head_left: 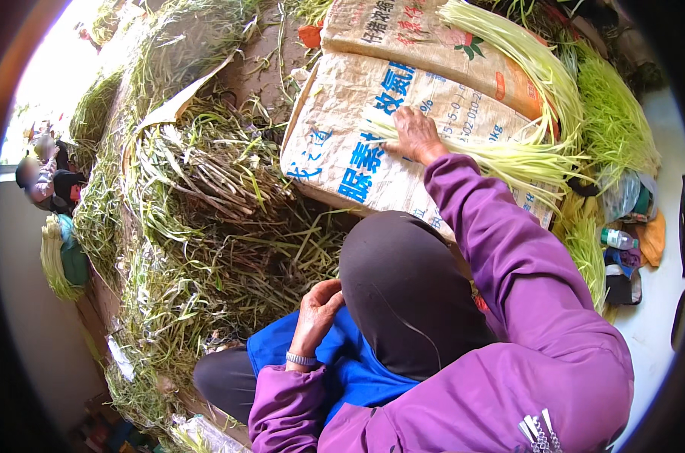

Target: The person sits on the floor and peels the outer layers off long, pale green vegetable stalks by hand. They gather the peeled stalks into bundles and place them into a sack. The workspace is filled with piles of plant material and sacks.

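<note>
My right hand point(414, 136) reaches over printed woven sacks point(320, 113), its bent fingers closed on the ends of pale yellow-green stems point(501, 162) lying flat there. More long pale stems point(531, 64) curve along the right side of the sacks. Near my dark-clad raised knee point(403, 294), my left hand point(321, 306) has curled fingers; their tips are partly hidden against the knee, and what they hold, if anything, cannot be made out. A blue cloth point(365, 370) lies in my lap.
Heaped leafy trimmings point(206, 196) spread left of the sacks. Bright green bundles point(614, 113) line the right, with a plastic bottle point(619, 238) and bags point(650, 234) beside a white floor point(652, 294). Another person point(44, 177) is at the far left, near a tied bundle point(55, 257).
</note>
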